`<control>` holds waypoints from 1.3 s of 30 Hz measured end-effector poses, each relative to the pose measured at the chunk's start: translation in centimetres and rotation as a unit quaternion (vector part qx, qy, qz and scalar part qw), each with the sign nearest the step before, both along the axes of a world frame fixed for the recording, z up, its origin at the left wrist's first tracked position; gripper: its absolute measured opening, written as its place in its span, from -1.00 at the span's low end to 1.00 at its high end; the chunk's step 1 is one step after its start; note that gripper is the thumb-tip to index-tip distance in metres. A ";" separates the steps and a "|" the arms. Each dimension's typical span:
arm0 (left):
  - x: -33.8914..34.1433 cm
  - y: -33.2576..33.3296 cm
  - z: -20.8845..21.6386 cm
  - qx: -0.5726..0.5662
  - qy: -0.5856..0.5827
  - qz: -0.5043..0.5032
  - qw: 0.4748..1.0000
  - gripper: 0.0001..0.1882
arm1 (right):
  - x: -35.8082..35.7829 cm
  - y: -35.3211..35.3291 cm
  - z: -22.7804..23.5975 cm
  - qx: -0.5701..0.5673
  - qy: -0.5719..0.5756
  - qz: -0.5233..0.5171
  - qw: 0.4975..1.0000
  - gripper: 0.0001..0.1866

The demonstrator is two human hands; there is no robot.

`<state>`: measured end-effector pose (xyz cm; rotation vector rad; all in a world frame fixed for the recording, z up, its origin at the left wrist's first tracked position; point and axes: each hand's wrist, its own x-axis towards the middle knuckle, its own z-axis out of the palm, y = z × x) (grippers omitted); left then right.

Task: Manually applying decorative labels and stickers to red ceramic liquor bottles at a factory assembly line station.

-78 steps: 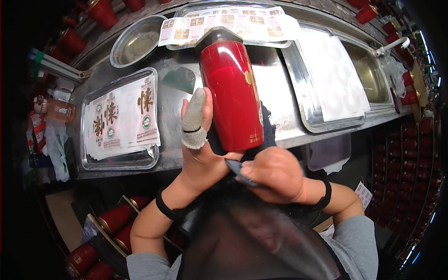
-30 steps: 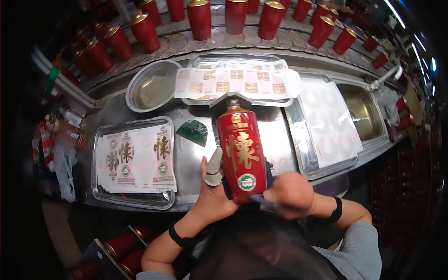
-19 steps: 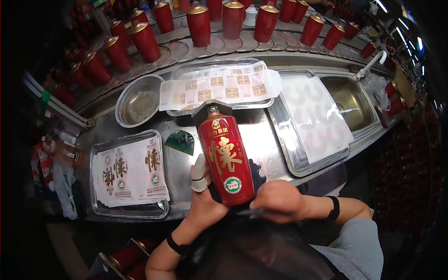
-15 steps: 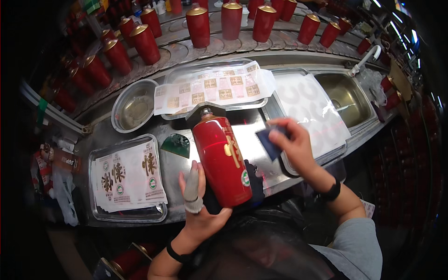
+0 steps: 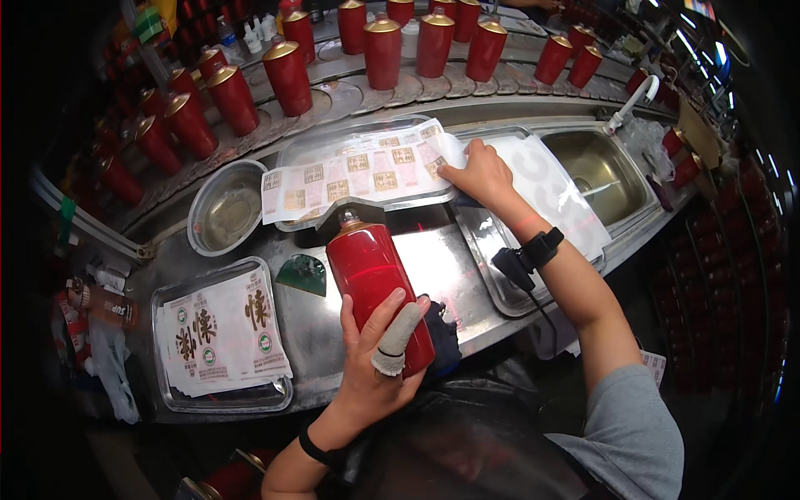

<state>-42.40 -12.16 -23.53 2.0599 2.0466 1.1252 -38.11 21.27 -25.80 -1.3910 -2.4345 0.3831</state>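
A red bottle lies tilted with its neck in the notch of a grey metal bracket. My left hand is wrapped over its lower body; one finger wears a light cloth cover. The bottle's visible side is plain red. At the far tray my right hand has its fingers closed at the right edge of a white sheet printed with gold and pink squares. A black strap unit sits on my right wrist, with a corded black piece beside it.
Left stands a metal tray of printed sheets, with a round metal bowl behind. A green plate and dark cloth flank the bottle. Right are white sheets and a sink. Several red bottles line the far conveyor.
My right hand has moved up and away from the bottle to the far sheet; the dark blue flat piece it held is gone from it. The bottle has turned, hiding its gold character.
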 end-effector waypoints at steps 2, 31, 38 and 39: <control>-0.2 -0.1 -0.2 -0.004 0.005 0.004 1.000 -0.11 | 0.4 1.3 -0.3 -0.059 0.045 0.014 0.997 -0.31; 0.1 -0.1 0.3 -0.020 -0.006 0.023 1.000 -0.18 | 2.7 1.8 -1.7 -0.047 0.109 -0.002 0.993 -0.72; -0.4 -0.7 -0.5 -0.005 0.013 -0.002 1.000 -0.06 | 2.7 2.2 -1.8 -0.043 0.217 0.009 0.975 -0.52; -0.4 -0.7 -0.8 0.004 -0.002 -0.016 1.000 0.01 | 3.2 2.9 -2.6 -0.097 0.200 -0.011 0.975 -0.45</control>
